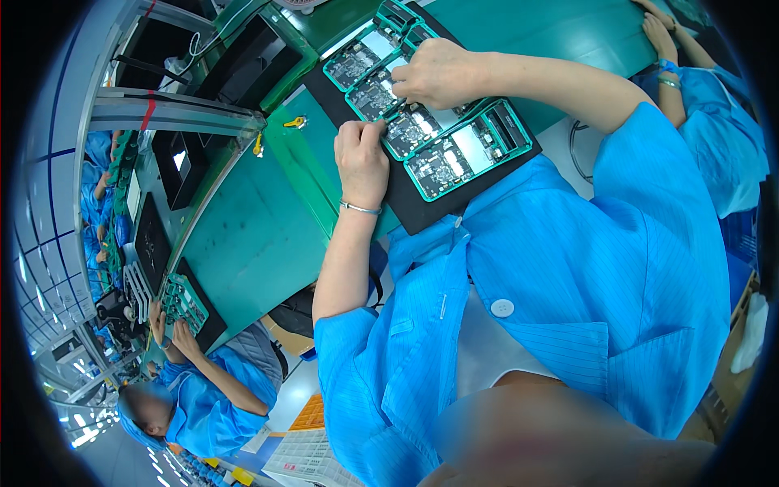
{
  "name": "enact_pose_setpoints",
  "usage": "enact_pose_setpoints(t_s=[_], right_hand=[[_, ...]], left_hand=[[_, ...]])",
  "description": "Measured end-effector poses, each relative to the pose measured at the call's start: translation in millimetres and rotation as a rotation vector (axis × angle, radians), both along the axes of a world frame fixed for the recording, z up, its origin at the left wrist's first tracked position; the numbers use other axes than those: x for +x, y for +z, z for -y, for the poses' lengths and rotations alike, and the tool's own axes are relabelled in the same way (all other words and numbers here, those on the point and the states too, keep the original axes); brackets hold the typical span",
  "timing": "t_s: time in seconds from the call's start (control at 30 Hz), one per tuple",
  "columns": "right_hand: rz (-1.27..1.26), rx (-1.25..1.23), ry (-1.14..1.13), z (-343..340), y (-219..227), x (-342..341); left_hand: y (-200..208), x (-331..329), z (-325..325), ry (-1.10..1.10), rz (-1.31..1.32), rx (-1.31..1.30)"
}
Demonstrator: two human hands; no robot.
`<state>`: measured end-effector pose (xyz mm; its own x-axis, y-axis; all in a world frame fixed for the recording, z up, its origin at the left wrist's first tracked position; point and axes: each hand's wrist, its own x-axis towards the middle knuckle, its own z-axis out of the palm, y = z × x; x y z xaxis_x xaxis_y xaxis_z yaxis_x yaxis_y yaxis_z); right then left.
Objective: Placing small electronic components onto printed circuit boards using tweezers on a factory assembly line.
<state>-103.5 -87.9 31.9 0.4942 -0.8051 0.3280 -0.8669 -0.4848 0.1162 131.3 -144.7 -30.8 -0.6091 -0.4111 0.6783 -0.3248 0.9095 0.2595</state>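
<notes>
Several teal-framed device housings [427, 189] with dark circuit boards and silvery plates lie side by side on a black mat [414, 213]. My right hand [438, 75] reaches over the middle housings, its fingertips pinched together just above a circuit board [372, 96]. What that pinch holds, if anything, is hidden. Curled fingers of my left hand [361, 166] meet the near left ends of the middle housings, thumb and forefinger close together at the teal rim. Anything between them is too small to make out. A metal bracelet [359, 209] circles my left wrist.
The green worktable [251, 235] extends left, with yellow-handled valves [295, 122] by a metal frame post [178, 109]. A co-worker [219, 394] at lower left handles similar teal pieces [185, 302]. Another person's arm [672, 81] rests at upper right. White crates [308, 458] stand below.
</notes>
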Motion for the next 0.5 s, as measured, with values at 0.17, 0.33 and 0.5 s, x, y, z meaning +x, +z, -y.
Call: enact_pose_setpoints(t_s=[0.17, 0.33, 0.5], right_hand=[[-0.029, 0.094, -0.044, -0.1, 8.8, 2.5], [-0.019, 0.147, -0.082, 0.1, 9.7, 2.7], [-0.039, 0.131, -0.098, 1.9, 7.0, 2.2]], left_hand=[[0.2, -0.3, 0.1, -0.004, -0.004, 0.000], [-1.2, 0.0, 0.8, 0.001, 0.002, 0.017], [-1.3, 0.1, 0.7, -0.002, 0.001, 0.024]])
